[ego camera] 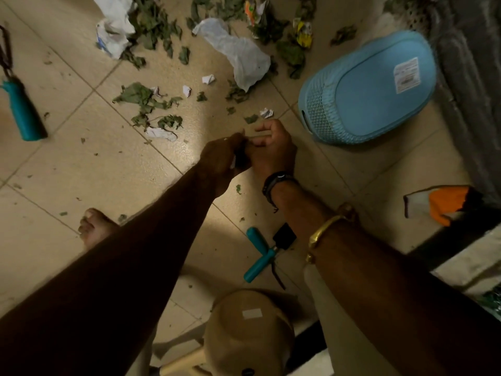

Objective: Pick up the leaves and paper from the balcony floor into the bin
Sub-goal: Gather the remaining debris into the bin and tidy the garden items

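With the left hand pinching a dark clump of scraps against the curled right hand, whose own hold cannot be told, bits may drop to the floor, because the blue bin lies tipped, base showing, at the right, and most leaves and paper lie scattered farther off.

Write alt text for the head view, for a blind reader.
The left hand and right hand meet, fingers curled, above a tiled floor; what they hold is unclear. Leaves and crumpled paper litter it beyond, and a blue bin lies tipped, base showing.
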Motion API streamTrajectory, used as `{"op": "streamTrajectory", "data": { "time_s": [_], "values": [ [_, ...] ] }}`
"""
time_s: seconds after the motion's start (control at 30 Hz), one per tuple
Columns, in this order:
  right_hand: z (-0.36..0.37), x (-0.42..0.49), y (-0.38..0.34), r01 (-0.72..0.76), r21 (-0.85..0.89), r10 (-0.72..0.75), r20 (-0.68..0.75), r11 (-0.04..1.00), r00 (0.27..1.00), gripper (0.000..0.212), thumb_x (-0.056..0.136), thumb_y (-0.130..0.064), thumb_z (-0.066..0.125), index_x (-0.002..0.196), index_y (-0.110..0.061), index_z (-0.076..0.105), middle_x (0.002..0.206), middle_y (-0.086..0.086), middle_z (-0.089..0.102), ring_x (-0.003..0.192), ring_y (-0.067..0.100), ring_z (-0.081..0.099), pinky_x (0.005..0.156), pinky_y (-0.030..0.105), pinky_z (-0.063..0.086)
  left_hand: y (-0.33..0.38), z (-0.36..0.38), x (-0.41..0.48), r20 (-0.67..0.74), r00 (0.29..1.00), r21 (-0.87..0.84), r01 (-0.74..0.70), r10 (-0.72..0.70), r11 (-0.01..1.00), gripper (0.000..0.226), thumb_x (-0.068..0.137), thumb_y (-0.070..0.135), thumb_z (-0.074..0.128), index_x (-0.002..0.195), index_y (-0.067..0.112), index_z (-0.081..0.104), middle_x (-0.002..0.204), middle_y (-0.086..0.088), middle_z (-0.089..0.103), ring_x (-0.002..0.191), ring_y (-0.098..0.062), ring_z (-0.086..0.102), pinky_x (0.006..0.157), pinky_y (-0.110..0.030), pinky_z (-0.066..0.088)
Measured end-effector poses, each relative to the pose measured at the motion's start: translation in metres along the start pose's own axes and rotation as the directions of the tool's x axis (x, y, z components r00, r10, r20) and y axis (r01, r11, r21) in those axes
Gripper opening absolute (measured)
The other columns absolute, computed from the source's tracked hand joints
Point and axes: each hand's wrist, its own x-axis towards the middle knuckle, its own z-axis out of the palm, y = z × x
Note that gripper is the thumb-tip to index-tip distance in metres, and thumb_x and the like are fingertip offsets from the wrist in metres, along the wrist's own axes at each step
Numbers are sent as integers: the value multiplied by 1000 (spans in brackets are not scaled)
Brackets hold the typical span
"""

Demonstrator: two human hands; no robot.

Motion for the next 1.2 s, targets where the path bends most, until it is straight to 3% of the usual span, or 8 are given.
{"op": "streamTrajectory", "data": {
  "time_s": [0.17,0.23,0.4,0.53,0.73,0.93,1.1,1.2],
  "values": [
    [0,1,-31,-196,212,102,387,957,916,56,86,3,66,133,-18,44,116,10,71,104,22,69,81,36,61,6,-16,-2,-166,966,55,-190,196,980,16,95,-2,55,106,0,66,88,-13,70,72,-20,69,64,-28,58],
    [0,13,-32,-178,203,82,408,963,909,46,87,2,66,126,-19,51,116,9,71,101,23,71,77,43,63,9,-26,3,-236,952,-12,-204,196,979,16,95,-5,54,102,3,66,86,-12,69,69,-21,69,72,-35,58],
    [1,64,-13,189,-474,-206,15,860,978,27,87,-8,61,108,-24,69,112,0,70,104,21,65,89,39,56,20,-40,15,-170,974,-266,-193,151,944,17,95,-10,50,95,1,63,85,-13,64,76,-22,67,80,-34,60],
    [15,93,5,233,-757,-296,55,610,954,29,89,-20,65,117,-25,65,128,10,53,108,28,56,81,28,44,19,-55,21,-122,982,-322,-175,143,930,18,96,-11,47,101,-2,62,90,-15,64,83,-24,67,86,-38,59],
    [46,89,9,387,-641,-338,204,663,919,21,80,-4,63,79,-19,77,90,0,74,87,19,68,78,31,57,7,-91,19,-123,985,-249,-151,123,957,18,95,-8,50,103,2,62,94,-15,66,87,-25,68,86,-37,60],
    [66,12,-5,328,-188,-288,215,926,933,11,80,-13,78,84,-22,75,84,-11,73,79,3,69,70,19,58,-2,-90,0,-76,997,-440,-45,13,897,16,97,2,50,107,1,62,102,-15,67,92,-24,69,78,-32,61],
    [76,-22,-17,418,-209,-389,169,884,906,12,90,-19,68,95,-17,78,91,-5,76,85,9,70,79,31,60,2,-85,-20,21,1000,-705,16,-2,709,25,98,11,52,119,0,61,117,-20,66,104,-28,66,86,-36,60],
    [79,-32,-30,506,-290,-398,357,812,845,27,97,-19,56,117,-19,74,119,1,72,111,15,65,102,18,43,10,-89,-26,-12,1000,-681,-21,18,732,24,102,9,47,119,3,63,113,-16,68,102,-26,66,79,-34,61]
  ]
}}
